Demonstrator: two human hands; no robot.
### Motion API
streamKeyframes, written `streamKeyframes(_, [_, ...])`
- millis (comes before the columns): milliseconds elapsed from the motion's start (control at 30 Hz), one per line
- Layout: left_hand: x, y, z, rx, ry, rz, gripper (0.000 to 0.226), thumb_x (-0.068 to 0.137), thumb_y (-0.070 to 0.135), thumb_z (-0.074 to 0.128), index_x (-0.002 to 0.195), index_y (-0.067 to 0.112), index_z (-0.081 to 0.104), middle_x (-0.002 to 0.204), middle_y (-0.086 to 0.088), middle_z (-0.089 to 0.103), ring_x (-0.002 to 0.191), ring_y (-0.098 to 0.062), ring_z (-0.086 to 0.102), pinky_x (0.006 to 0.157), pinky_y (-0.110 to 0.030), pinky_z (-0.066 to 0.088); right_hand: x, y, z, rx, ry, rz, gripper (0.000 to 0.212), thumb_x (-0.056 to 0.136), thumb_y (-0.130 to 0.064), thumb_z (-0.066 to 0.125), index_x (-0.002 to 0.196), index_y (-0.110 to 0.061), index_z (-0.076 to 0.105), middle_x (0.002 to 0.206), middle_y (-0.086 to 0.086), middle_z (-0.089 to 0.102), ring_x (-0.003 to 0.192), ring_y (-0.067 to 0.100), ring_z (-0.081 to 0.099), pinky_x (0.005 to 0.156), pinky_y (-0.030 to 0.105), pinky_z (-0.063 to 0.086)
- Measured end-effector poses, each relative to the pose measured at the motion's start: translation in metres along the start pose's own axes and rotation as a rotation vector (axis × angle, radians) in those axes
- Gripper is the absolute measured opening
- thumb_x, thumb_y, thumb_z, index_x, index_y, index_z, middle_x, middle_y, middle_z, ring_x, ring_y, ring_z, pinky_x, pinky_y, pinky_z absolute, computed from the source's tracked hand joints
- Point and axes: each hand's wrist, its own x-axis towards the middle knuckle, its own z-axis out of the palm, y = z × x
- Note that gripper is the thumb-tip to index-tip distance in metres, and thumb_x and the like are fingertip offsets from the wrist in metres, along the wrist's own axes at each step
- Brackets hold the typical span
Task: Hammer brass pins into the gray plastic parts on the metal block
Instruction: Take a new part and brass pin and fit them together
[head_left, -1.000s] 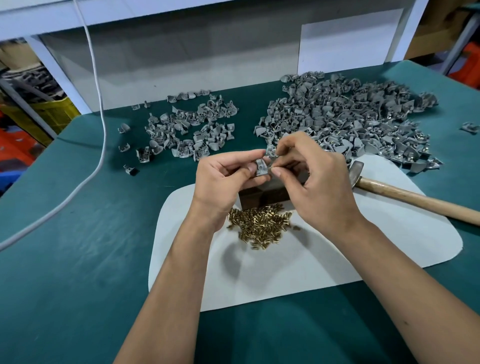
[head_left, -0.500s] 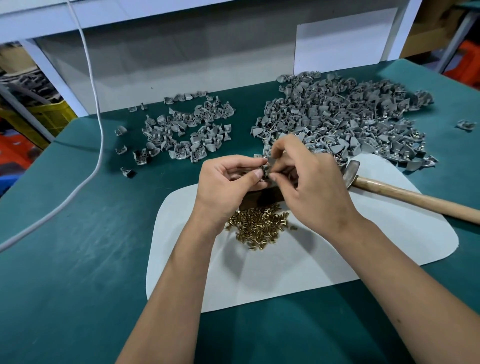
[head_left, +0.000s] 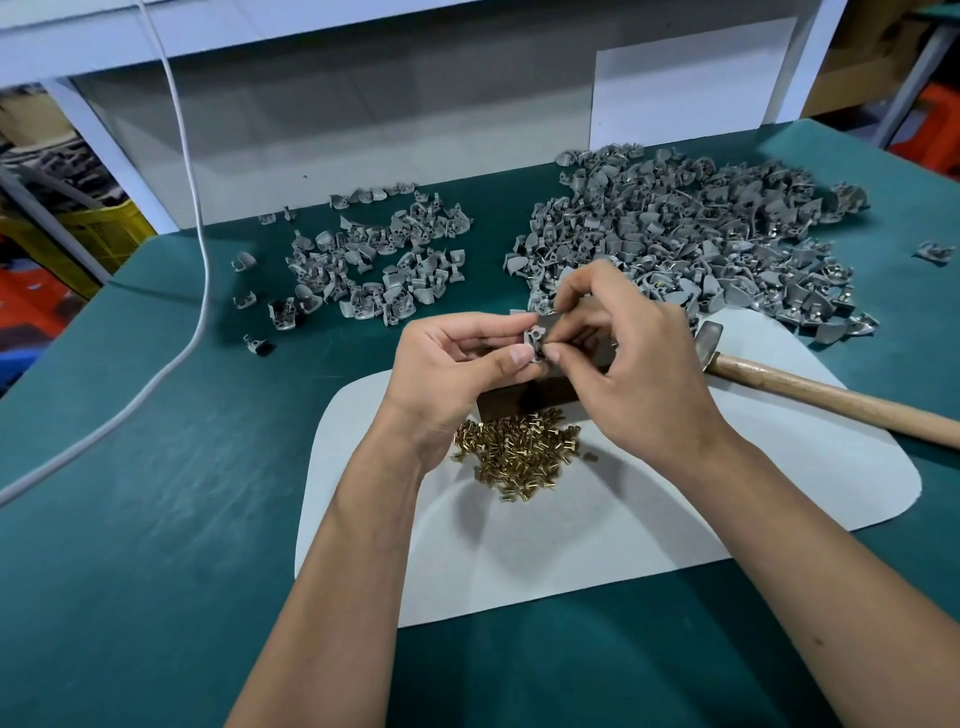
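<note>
White cable (head_left: 192, 218) across green table (head_left: 156, 519), yellow crate (head_left: 98, 234) beyond

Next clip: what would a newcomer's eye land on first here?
Both hands, the left hand and right hand, pinch one gray part at the centre above the block. Brass pins glint just in front on the white mat. A big gray pile sprawls behind, the hammer lying at right.
</note>
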Motion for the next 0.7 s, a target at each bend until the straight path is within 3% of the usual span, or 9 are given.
streamKeyframes(133, [-0.001,0.001,0.002,-0.019,0.008,0.004,0.027,0.072,-0.015,0.074,0.096,-0.004,0.075,0.084,-0.015,0.076,0.079,-0.024,0.075,0.072,-0.028,0.063,-0.001,-0.002,0.001,-0.019,0.02,-0.05,0.039,0.079,0.006,0.076,0.103,-0.016,0.055,0.079,-0.009,0.069,0.077,0.007,0.069,0.072,0.019,0.054])
streamKeyframes(267, [-0.001,-0.001,0.005,0.005,0.014,0.023,0.026,0.076,-0.022,0.071,0.095,-0.004,0.074,0.082,-0.013,0.076,0.079,-0.02,0.074,0.071,-0.028,0.063,-0.003,-0.002,0.004,-0.047,0.036,-0.058,0.04,0.077,0.011,0.073,0.102,-0.016,0.055,0.08,-0.005,0.067,0.077,0.007,0.067,0.071,0.016,0.052])
streamKeyframes(433, [-0.002,-0.002,0.01,0.004,0.023,0.033,0.025,0.077,-0.023,0.07,0.093,-0.005,0.073,0.084,-0.015,0.076,0.08,-0.021,0.074,0.072,-0.031,0.064,-0.005,-0.002,0.006,-0.095,0.058,-0.045,0.037,0.078,0.012,0.069,0.1,-0.014,0.057,0.081,-0.006,0.063,0.076,0.007,0.064,0.07,0.023,0.053])
streamKeyframes(700, [0.0,-0.003,0.01,-0.078,0.068,0.003,0.026,0.081,-0.016,0.07,0.102,-0.002,0.073,0.086,-0.014,0.077,0.079,-0.021,0.075,0.077,-0.029,0.063,-0.002,0.004,0.006,-0.039,0.103,-0.039,0.023,0.085,0.002,0.074,0.1,-0.011,0.063,0.085,-0.004,0.07,0.085,-0.001,0.068,0.077,0.012,0.052])
